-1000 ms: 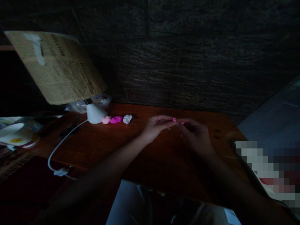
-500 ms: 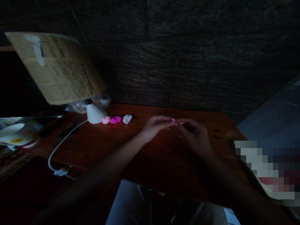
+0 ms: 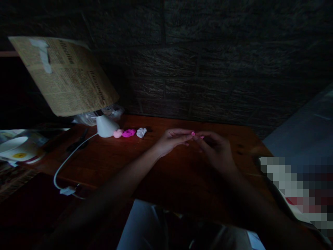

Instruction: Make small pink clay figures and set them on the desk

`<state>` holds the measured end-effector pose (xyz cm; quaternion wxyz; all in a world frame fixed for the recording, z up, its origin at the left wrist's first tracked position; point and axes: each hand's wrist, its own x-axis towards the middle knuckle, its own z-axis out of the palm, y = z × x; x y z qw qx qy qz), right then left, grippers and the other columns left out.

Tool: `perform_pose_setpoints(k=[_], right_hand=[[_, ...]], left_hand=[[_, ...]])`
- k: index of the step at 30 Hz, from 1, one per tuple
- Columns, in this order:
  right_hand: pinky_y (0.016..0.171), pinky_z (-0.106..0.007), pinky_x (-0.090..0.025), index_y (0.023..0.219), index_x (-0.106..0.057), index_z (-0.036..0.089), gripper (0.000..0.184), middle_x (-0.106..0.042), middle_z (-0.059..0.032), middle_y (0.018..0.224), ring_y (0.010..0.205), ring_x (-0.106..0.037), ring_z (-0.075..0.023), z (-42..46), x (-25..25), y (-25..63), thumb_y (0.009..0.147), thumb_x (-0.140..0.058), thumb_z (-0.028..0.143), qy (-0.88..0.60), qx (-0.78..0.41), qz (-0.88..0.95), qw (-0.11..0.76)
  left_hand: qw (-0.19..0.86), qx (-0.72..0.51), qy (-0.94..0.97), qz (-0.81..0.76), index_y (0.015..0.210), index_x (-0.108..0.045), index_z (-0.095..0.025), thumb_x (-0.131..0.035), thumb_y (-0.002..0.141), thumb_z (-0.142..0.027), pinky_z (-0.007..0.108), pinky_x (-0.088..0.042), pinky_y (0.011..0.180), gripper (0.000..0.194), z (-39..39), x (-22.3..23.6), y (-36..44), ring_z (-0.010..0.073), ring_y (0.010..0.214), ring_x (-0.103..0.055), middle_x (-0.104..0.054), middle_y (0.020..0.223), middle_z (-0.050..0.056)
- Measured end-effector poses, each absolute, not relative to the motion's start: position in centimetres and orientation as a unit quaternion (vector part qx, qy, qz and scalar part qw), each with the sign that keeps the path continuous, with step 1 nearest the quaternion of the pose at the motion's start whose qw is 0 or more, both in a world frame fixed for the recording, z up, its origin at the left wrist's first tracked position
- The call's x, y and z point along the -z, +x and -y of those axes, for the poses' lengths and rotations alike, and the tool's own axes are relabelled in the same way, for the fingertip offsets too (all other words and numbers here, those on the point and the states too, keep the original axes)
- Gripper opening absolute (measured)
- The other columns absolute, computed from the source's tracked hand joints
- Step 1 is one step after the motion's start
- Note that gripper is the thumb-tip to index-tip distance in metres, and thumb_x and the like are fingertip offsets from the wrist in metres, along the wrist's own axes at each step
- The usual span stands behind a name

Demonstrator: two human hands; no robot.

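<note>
Between my fingertips, above the wooden table (image 3: 166, 180), is a small piece of bright pink clay (image 3: 193, 133). My left hand (image 3: 172, 140) pinches it from the left with thumb and forefinger. From the right, my right hand (image 3: 217, 147) pinches the same piece, and a bit of pink shows between its fingers too. To the left on the table lie a pale pink lump of clay (image 3: 118, 133), a magenta lump (image 3: 129, 133) and a white lump (image 3: 141, 132), in a row.
A lamp with a newsprint shade (image 3: 70, 76) and white base (image 3: 106, 126) stands at the left, its white cord (image 3: 61, 166) hanging over the table edge. Dark scissors (image 3: 78, 142) lie behind the cord. A white paper cup (image 3: 19, 149) is farther left. A dark brick wall (image 3: 182, 69) rises behind.
The hands stay nearly in place. The pink piece at the fingertips has turned slightly and shows a little more of itself.
</note>
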<state>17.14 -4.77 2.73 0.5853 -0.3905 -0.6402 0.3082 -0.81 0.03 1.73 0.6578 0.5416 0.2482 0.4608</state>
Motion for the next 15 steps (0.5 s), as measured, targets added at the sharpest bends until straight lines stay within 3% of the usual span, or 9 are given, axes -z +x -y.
perform_pose_setpoints(k=[15], right_hand=[[0.049,-0.025,-0.054,0.094,-0.078,0.024,0.015,-0.077,-0.0029,0.089,0.057,-0.064,-0.0112,5.06,-2.61,17.01,0.086,-0.076,0.037,-0.389,-0.298,0.657,0.573]], left_hand=[[0.637,-0.458,0.559,-0.268,0.095,-0.082,-0.019,-0.090,0.067,-0.039,0.034,-0.057,0.082,0.036,-0.22,-1.43,-1.09,0.0214,0.096,-0.074,-0.080,0.102,0.010]])
